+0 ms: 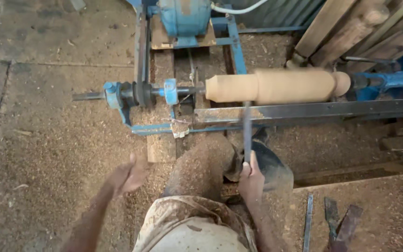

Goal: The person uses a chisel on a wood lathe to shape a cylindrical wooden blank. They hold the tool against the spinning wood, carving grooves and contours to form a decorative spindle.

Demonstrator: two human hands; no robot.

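Note:
A pale wooden cylinder is mounted lengthwise on a blue lathe, between the drive shaft at left and the tailstock at right. My right hand grips the handle end of a long dark chisel. The chisel's blade rests on the dark metal tool rest and its tip meets the wood near the step in the cylinder. My left hand hangs free out to the left, blurred, fingers apart, holding nothing. My sawdust-covered leg lies between the hands.
Sawdust covers the floor. A blue motor sits behind the lathe. Turned wooden posts lean at the back right. Several flat metal chisels lie on the sawdust at the lower right.

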